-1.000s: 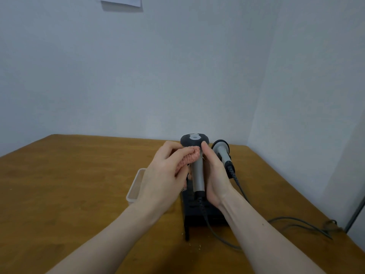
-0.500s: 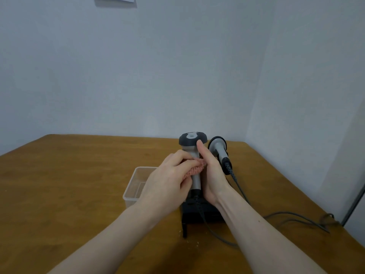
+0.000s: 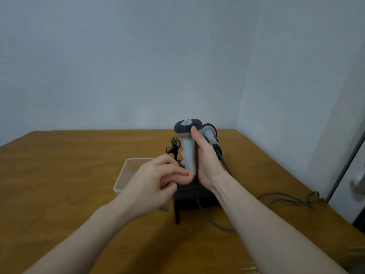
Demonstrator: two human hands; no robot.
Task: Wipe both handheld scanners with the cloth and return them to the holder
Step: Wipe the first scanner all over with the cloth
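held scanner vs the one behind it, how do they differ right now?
The held scanner is gripped upright by the right hand; the rear scanner is in no hand and leans, partly hidden. The left hand presses the pink cloth at the base of the held scanner's handle; nothing touches the rear scanner. The held one's cable drops toward the camera; the rear one's runs right. Both have grey handles, dark heads and cables.
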